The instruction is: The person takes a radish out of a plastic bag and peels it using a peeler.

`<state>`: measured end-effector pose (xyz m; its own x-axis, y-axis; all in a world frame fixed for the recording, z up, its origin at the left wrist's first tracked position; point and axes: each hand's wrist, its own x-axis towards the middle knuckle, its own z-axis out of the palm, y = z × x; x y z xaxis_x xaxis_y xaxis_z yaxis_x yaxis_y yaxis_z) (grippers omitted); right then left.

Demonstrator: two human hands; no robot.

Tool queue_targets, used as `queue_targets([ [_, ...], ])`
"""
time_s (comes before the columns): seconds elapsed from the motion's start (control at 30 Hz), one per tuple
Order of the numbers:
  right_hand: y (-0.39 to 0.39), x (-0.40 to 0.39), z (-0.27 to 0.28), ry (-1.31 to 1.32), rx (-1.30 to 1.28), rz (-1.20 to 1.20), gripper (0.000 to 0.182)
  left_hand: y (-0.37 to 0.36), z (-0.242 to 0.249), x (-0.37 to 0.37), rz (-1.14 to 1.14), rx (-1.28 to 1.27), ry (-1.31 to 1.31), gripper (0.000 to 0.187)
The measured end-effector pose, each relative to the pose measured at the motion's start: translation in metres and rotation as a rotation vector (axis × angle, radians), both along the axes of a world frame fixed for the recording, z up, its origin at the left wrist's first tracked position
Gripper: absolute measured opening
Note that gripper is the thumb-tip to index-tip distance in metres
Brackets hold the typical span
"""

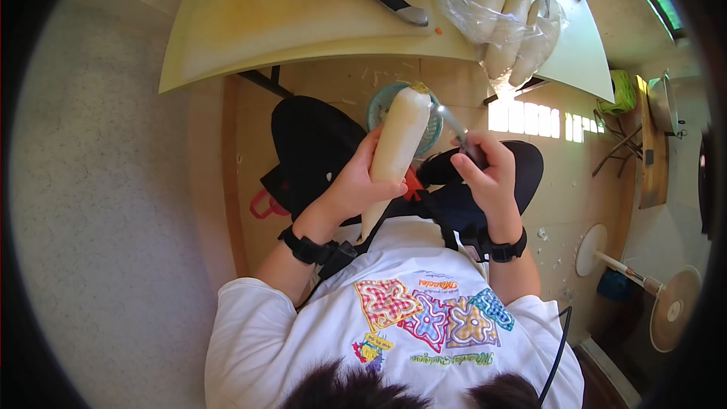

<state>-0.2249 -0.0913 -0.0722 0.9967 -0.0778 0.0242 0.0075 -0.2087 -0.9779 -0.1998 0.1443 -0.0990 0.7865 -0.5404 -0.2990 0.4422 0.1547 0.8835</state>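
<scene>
My left hand (360,182) is wrapped around a long white daikon radish (401,127), its stem end up and its thin tip toward my shirt. In my right hand (490,174) is a peeler (457,130) with a dark handle and a shiny metal head. That head is close beside the radish's stem end; whether it touches the skin I cannot make out. Below the radish, between my knees, a light-blue basket (433,136) stands on the floor, partly hidden by the radish.
Ahead is a table (303,38) bearing a cleaver (394,6) and a clear plastic bag (473,11) with several radishes. A fan (672,309) stands at the right, near a folding table (653,144). Scraps lie on the floor.
</scene>
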Motion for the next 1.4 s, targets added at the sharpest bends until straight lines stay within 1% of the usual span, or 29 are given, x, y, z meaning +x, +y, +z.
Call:
queue_targets([
  [0.07,0.008,-0.002,0.004,-0.028,-0.016,0.027,0.020,-0.001,0.002,-0.001,-0.013,0.009,0.022,0.092],
  [0.13,0.016,-0.001,0.011,-0.189,-0.313,0.104,0.020,-0.002,0.004,-0.002,-0.017,0.014,0.029,0.089],
  [0.2,0.018,0.000,0.010,-0.205,-0.333,0.102,0.021,-0.002,0.004,-0.002,-0.019,0.021,0.037,0.086],
  [0.27,0.019,0.000,0.007,-0.205,-0.386,0.059,0.021,0.001,0.002,-0.002,-0.081,-0.002,0.057,0.093],
  [0.4,0.019,-0.001,0.006,-0.208,-0.419,0.052,0.021,0.002,0.003,-0.004,-0.089,0.021,0.060,0.093],
  [0.47,0.017,-0.001,0.007,-0.215,-0.451,0.048,0.022,0.002,0.002,-0.003,-0.108,0.059,-0.014,0.092],
  [0.7,0.015,-0.001,0.003,-0.202,-0.472,0.032,0.021,-0.001,0.006,-0.005,-0.125,0.027,0.015,0.092],
  [0.77,0.011,0.002,-0.002,-0.268,-0.407,-0.052,0.020,-0.005,0.009,-0.009,-0.111,0.019,0.031,0.087],
  [0.8,0.009,0.004,-0.001,-0.268,-0.407,-0.053,0.020,-0.005,0.009,-0.010,-0.112,0.020,0.030,0.087],
  [0.87,0.004,0.004,0.003,-0.197,-0.427,-0.013,0.019,-0.006,0.010,-0.013,-0.143,-0.006,0.094,0.091],
  [0.97,0.003,0.002,0.003,-0.172,-0.446,-0.017,0.020,-0.007,0.003,-0.013,-0.130,-0.001,0.052,0.089],
  [1.0,0.003,0.003,0.002,-0.171,-0.445,-0.014,0.020,-0.007,0.004,-0.012,-0.128,-0.001,0.055,0.089],
  [1.07,0.005,0.004,-0.001,-0.223,-0.429,-0.032,0.020,-0.006,0.007,-0.010,-0.156,0.007,0.049,0.096],
  [1.3,0.007,0.005,0.005,-0.199,-0.435,-0.050,0.020,-0.004,0.007,-0.011,-0.159,-0.011,0.075,0.097],
  [1.4,-0.001,0.009,0.003,-0.234,-0.410,-0.102,0.020,-0.002,0.001,-0.015,-0.186,-0.007,0.069,0.099],
])
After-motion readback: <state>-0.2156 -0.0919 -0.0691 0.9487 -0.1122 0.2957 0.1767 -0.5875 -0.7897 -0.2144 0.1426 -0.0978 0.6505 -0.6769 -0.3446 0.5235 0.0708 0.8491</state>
